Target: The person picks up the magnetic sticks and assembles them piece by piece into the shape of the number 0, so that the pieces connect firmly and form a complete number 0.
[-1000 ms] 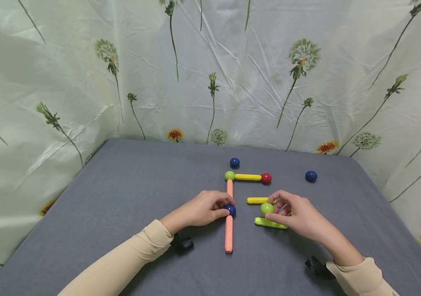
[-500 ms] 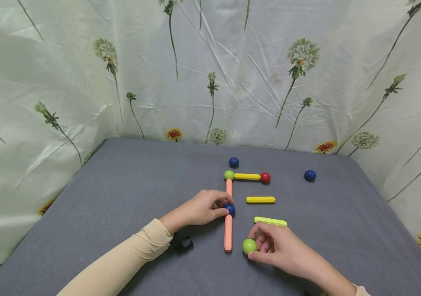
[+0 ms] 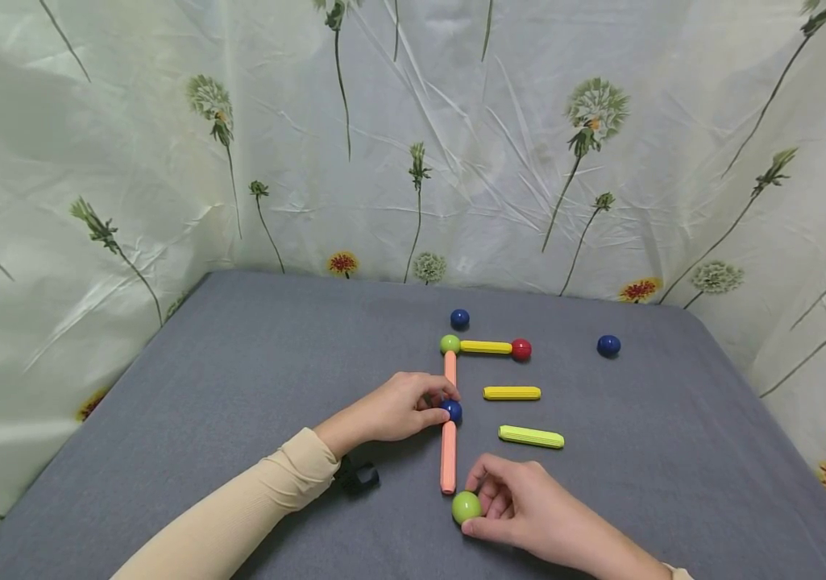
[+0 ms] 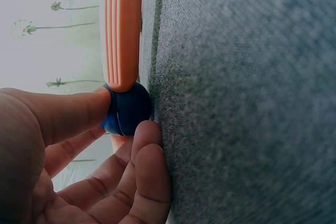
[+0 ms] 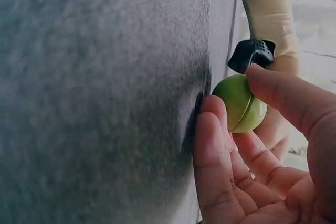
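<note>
My left hand (image 3: 401, 409) pinches a blue ball (image 4: 127, 109) between thumb and fingers. An orange-pink rod (image 3: 449, 457) runs from that ball toward me, and a second orange-pink rod (image 3: 450, 366) leads away to a green ball (image 3: 450, 345). From there a yellow rod (image 3: 486, 347) reaches right to a red ball (image 3: 521, 349). My right hand (image 3: 529, 507) holds another green ball (image 5: 241, 103) by thumb and fingers, low over the cloth. In the head view this ball sits right at the near end of the closer orange-pink rod, slightly to its right.
A loose yellow rod (image 3: 512, 393) and a yellow-green rod (image 3: 531, 437) lie right of the orange-pink rods. One blue ball (image 3: 459, 319) rests behind the chain, another blue ball (image 3: 608, 345) farther right. Grey cloth (image 3: 275, 346) covers the table; a floral curtain (image 3: 383, 161) hangs behind.
My right hand has carried the green ball from beside the loose rods toward me and left, to the near orange-pink rod's end. The left hand has stayed on the blue ball.
</note>
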`<state>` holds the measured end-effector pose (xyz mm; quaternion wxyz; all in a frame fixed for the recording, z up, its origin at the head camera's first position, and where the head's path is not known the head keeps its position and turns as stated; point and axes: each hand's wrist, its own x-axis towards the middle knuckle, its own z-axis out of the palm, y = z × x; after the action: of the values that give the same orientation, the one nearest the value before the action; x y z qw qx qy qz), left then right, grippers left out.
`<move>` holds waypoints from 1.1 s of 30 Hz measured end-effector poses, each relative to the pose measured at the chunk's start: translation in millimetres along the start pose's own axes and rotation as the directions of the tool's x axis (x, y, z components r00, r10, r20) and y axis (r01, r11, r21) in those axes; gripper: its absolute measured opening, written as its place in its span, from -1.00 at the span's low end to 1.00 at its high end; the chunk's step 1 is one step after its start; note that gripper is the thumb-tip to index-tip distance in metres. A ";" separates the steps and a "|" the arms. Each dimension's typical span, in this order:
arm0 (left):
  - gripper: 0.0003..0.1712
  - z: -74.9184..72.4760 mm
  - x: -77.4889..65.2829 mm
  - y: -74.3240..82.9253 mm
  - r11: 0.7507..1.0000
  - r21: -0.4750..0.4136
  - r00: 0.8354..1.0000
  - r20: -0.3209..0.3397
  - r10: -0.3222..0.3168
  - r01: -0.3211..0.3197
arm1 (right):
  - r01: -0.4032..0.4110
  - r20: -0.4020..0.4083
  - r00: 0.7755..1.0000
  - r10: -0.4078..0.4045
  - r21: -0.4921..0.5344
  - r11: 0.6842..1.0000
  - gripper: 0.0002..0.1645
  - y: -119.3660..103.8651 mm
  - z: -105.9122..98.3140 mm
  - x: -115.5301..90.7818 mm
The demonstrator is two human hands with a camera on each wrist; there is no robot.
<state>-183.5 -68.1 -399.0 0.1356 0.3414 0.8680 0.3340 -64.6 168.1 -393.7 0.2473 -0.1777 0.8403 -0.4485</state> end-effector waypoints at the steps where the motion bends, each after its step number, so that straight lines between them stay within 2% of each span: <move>1: -0.71 0.0 0.0 -0.1 1.000 0.000 1.000 0.000 0.001 -0.001 | 0.009 -0.002 1.000 -0.009 -0.003 1.000 -0.65 -0.4 0.9 0.6; 6: -0.71 0.2 0.0 -0.9 1.000 -0.001 1.000 0.003 0.003 -0.003 | 0.042 -0.006 0.999 -0.042 -0.015 0.999 -0.65 -2.2 5.0 3.3; 26: -0.73 0.6 1.9 -1.3 1.000 0.008 1.000 0.009 -0.008 0.008 | 0.019 -0.024 1.000 -0.020 -0.024 1.000 -0.61 -4.8 12.2 8.7; 33: -0.73 0.2 1.3 -1.0 1.000 0.008 1.000 0.001 -0.003 0.003 | 0.051 -0.041 0.998 -0.052 -0.037 0.998 -0.61 -4.4 12.8 8.8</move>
<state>-184.8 -67.6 -399.9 0.1351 0.3407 0.8699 0.3301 -64.0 152.6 -398.4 0.2148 -0.1945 0.8483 -0.4433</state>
